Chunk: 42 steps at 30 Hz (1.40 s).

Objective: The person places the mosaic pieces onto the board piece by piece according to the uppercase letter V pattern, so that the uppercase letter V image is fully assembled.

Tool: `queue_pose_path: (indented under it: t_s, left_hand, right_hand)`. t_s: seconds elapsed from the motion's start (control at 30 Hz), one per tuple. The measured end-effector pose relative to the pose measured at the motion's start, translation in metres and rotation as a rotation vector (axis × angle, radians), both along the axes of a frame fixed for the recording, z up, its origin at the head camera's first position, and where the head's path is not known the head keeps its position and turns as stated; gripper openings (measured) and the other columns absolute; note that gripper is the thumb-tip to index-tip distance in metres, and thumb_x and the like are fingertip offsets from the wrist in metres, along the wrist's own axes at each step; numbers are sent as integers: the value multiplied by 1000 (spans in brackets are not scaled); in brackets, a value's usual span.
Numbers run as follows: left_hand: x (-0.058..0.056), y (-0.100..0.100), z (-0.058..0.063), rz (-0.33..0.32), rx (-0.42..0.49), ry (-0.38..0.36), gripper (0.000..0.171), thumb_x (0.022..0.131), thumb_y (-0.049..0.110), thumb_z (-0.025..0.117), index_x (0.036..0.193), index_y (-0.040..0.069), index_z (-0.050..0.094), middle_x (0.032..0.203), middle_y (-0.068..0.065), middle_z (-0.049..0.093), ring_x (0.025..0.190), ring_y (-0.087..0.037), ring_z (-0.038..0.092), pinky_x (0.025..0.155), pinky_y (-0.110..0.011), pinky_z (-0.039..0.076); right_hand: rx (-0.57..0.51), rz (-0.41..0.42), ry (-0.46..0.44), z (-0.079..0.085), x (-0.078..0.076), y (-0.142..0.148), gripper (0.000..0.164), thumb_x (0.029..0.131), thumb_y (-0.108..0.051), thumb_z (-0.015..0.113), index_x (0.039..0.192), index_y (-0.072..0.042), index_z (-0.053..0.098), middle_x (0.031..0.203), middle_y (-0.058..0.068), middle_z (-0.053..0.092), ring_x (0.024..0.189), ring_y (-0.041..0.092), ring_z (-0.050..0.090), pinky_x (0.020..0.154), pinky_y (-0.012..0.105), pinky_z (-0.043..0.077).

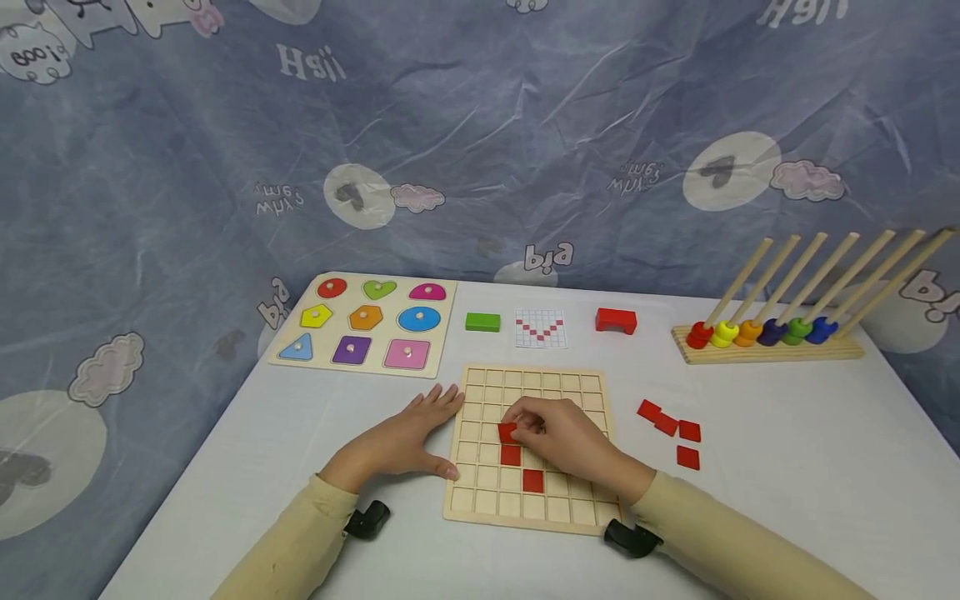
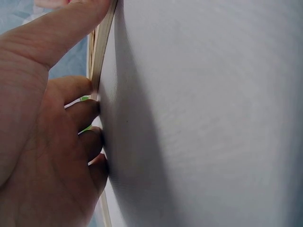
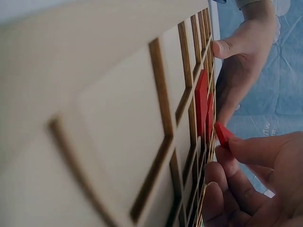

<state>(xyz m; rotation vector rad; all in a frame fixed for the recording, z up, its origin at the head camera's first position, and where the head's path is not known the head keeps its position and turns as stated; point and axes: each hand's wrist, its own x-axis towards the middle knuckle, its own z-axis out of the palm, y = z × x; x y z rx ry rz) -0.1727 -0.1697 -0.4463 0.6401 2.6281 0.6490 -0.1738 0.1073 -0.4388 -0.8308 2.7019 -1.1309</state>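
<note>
A wooden grid board (image 1: 487, 523) lies on the white table in front of the person. Between thumb and fingers, the right hand (image 1: 558, 429) pinches a red square tile (image 3: 222, 134), tilted over the grid's middle in the right wrist view. Just below it in the head view, one red tile (image 1: 511, 455) sits in a cell, and another red tile (image 1: 533, 481) lies a cell down and to the right. The left hand (image 1: 405, 433) spreads its fingers at the board's left edge, thumb at the lower part and fingertips further up.
Several loose red tiles (image 1: 688, 457) lie right of the board. Behind it are a green block (image 1: 482, 322), a patterned card (image 1: 542, 329) and a red arch block (image 1: 616, 321). A shape puzzle (image 1: 375, 333) lies back left; a peg rack with coloured beads (image 1: 780, 354) stands back right.
</note>
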Motion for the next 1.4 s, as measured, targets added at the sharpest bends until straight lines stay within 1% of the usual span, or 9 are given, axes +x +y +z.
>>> queue_pose_path:
  t_s: [0.27,0.4,0.63,0.8,0.97,1.17,1.4]
  left_hand:
    - [-1,-1,1,-19,25,5,108,76,50,86,162,15,29,169,-4,19,157,-30,6,126,-49,10]
    - [0,-1,1,-20,25,1,109,77,50,85,162,15,28,169,-3,17,157,-29,6,127,-48,9]
    - [1,-2,2,-18,21,4,109,76,51,85,162,15,28,169,-3,17,157,-29,6,127,-48,9]
    - [1,-2,2,-20,17,5,110,76,51,86,162,15,28,169,-3,17,157,-29,6,127,-48,9]
    - [1,-2,2,-23,20,4,110,76,52,85,162,16,27,169,-2,17,157,-28,6,127,-48,10]
    - [1,-2,2,-29,25,6,110,76,51,85,162,15,27,169,-3,17,157,-30,6,126,-49,11]
    - [1,-2,2,-24,20,1,109,77,51,85,162,16,28,169,-1,17,157,-28,5,127,-48,10]
  right_hand:
    - [45,-36,-8,-1,-3,-14,13,93,-10,73,101,-20,74,73,-16,62,68,4,56,66,23,50]
    - [59,-41,-16,0,-3,-17,12,93,-11,74,100,-20,74,72,-16,60,67,5,55,65,24,49]
    - [93,-49,14,1,-5,-23,12,89,-14,79,95,-23,74,76,-16,57,72,5,54,67,25,48]
    - [105,-59,3,1,-7,-26,13,87,-14,81,95,-21,74,77,-15,57,72,6,54,65,25,48]
    - [116,-45,-7,0,-10,-28,13,88,-14,81,96,-21,74,78,-15,57,73,6,54,66,25,48]
    - [114,-30,-7,0,-11,-31,13,87,-12,81,96,-18,75,78,-13,58,72,7,54,65,26,48]
    - [145,-5,35,-1,-11,-33,14,86,-12,81,99,-18,76,81,-12,59,73,7,53,66,25,47]
